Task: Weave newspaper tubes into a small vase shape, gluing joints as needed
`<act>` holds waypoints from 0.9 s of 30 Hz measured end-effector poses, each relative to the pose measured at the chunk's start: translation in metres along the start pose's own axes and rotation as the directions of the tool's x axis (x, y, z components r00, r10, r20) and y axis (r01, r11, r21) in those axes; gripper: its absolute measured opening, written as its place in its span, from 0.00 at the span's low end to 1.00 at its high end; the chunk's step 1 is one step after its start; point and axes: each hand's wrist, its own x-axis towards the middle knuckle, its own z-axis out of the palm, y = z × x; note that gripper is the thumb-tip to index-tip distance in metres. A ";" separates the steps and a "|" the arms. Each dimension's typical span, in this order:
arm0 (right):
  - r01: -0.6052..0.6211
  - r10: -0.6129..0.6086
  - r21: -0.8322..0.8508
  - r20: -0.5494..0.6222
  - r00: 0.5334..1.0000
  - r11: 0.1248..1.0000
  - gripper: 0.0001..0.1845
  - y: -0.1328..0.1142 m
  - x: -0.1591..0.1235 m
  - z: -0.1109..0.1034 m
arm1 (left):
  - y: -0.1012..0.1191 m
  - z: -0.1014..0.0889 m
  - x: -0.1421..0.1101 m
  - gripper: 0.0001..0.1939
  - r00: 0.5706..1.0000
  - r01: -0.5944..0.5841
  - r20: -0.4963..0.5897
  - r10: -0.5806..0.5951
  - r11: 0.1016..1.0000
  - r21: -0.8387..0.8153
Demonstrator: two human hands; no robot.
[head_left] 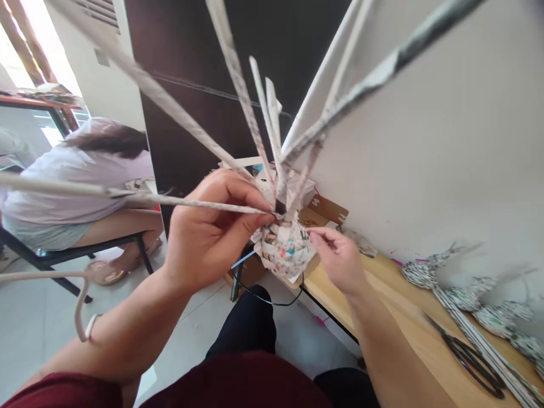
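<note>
No text readable; the woven paper (285, 256) seems too blurred.

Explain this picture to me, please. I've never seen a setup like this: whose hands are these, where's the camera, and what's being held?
There is no machine here, just a person's own two bare hands. The single picture comes from a camera worn on that person's head, looking forward and down. The left hand pinches a thin pale strip just above a small, rounded woven piece; more strips fan upward from its top. The right hand has its fingertips at the piece's side; whether they grip it is hard to tell. On the wooden table at the right lie black-handled scissors, a bundle of long thin rods and other woven pieces near the wall. At the left, another person sits bent forward.
</note>
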 end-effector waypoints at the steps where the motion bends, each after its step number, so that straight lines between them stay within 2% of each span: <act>1: 0.037 -0.033 0.045 -0.084 0.996 0.998 0.10 -0.015 -0.010 -0.011 | 0.004 0.005 -0.002 0.04 0.997 0.011 0.074 -0.008 0.999 -0.035; 3: 0.160 -0.128 0.136 -0.218 0.968 0.978 0.09 -0.043 -0.033 -0.030 | 0.009 0.018 -0.009 0.03 0.975 0.043 0.222 -0.025 0.996 -0.076; 4: 0.202 -0.160 0.171 -0.228 0.960 0.964 0.08 -0.055 -0.045 -0.037 | 0.010 0.026 -0.015 0.03 0.960 0.054 0.280 -0.029 0.995 -0.083; 6: 0.179 -0.158 0.179 -0.127 0.979 0.967 0.07 -0.070 -0.066 -0.046 | 0.012 0.043 -0.027 0.04 0.933 0.061 0.358 -0.022 0.993 -0.097; 8: 0.072 -0.070 0.172 -0.019 0.997 0.982 0.06 -0.073 -0.082 -0.048 | 0.013 0.058 -0.038 0.04 0.915 0.058 0.403 -0.007 0.992 -0.115; 12: -0.085 0.083 0.101 0.020 0.996 0.991 0.07 -0.060 -0.100 -0.051 | 0.017 0.080 -0.052 0.05 0.877 0.061 0.481 0.008 0.990 -0.129; 15: -0.104 0.104 0.057 -0.011 0.994 0.993 0.07 -0.050 -0.108 -0.057 | 0.022 0.090 -0.056 0.05 0.851 0.047 0.524 0.025 0.991 -0.123; 18: -0.121 0.124 0.100 -0.034 0.992 0.988 0.08 -0.041 -0.114 -0.062 | 0.029 0.096 -0.059 0.05 0.823 0.055 0.568 0.013 0.993 -0.102; 27: -0.170 0.182 0.145 -0.077 0.980 0.975 0.11 -0.027 -0.123 -0.056 | 0.041 0.100 -0.065 0.03 0.710 0.316 0.673 -0.206 0.948 -0.043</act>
